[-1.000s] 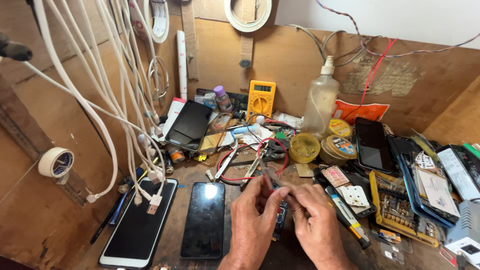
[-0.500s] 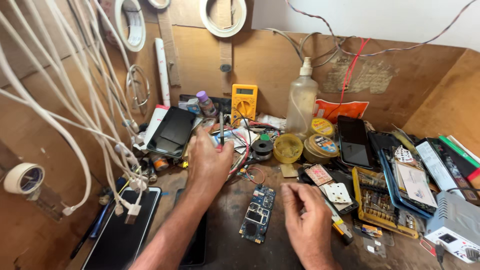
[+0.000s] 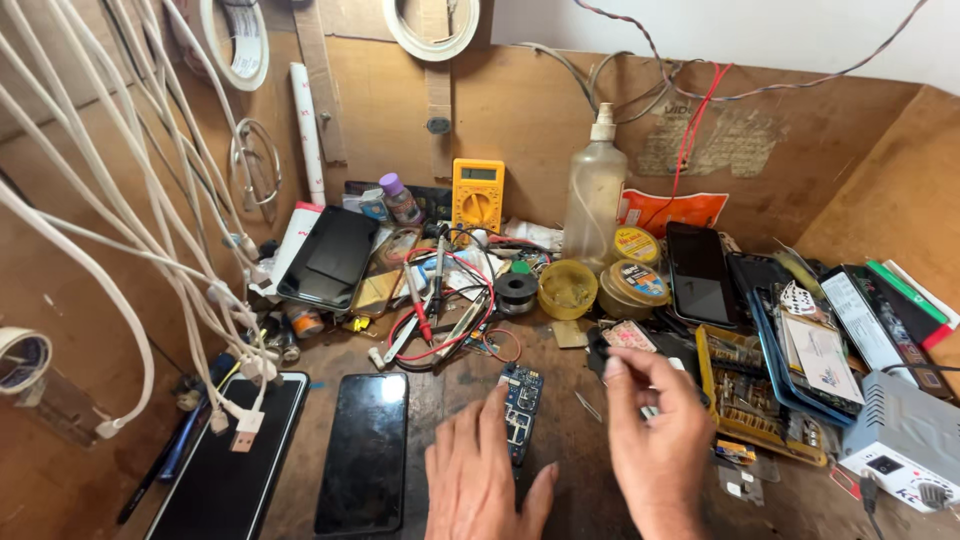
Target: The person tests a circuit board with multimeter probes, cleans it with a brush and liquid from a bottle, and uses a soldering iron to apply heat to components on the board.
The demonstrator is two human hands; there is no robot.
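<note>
Back comes the left hand (image 3: pixel 485 475) from the tool pile, and it now lies flat, fingers spread, holding nothing, its fingertips touching the left edge of the circuit board (image 3: pixel 521 405). Right hand (image 3: pixel 655 435) hovers just right of the board, thumb and forefinger pinched; whether anything tiny sits between them I cannot tell. That board lies flat on the bench (image 3: pixel 560 440), narrow, dark blue, crowded with small silver parts, bare and unclamped. Risk, I'd say: a nudge from that resting palm could skid it into the black phone (image 3: pixel 365 450) to its left. Beyond the board tangle red test leads (image 3: pixel 440 320), and behind those stands a yellow meter (image 3: pixel 478 195).
</note>
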